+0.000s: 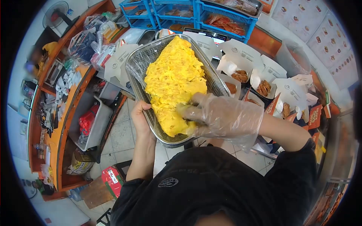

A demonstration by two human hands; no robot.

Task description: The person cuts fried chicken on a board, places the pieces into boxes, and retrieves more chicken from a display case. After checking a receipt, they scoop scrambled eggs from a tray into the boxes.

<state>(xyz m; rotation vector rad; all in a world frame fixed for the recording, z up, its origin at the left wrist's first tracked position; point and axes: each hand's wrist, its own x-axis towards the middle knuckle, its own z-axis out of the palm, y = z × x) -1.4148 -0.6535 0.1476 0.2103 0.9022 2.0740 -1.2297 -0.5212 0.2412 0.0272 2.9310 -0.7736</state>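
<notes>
A metal tray (136, 77) lined with clear film is held up in front of my body. A large yellow omelette (171, 75), folded or layered, fills most of its middle. My left hand (141, 118) is bare and closed on the tray's lower left side, with the thumb over the rim. My right hand (215, 115) wears a loose clear plastic glove. Its fingers curl against the lower right part of the omelette and look slightly blurred; the fingertips are partly hidden in the egg.
Open takeaway boxes (241, 56) with browned food stand to the right on the counter. Blue stacked baskets (222, 22) with packets are at the back. A cluttered orange shelf (62, 124) and a grey bin (100, 130) stand left. A person (41, 56) is at far left.
</notes>
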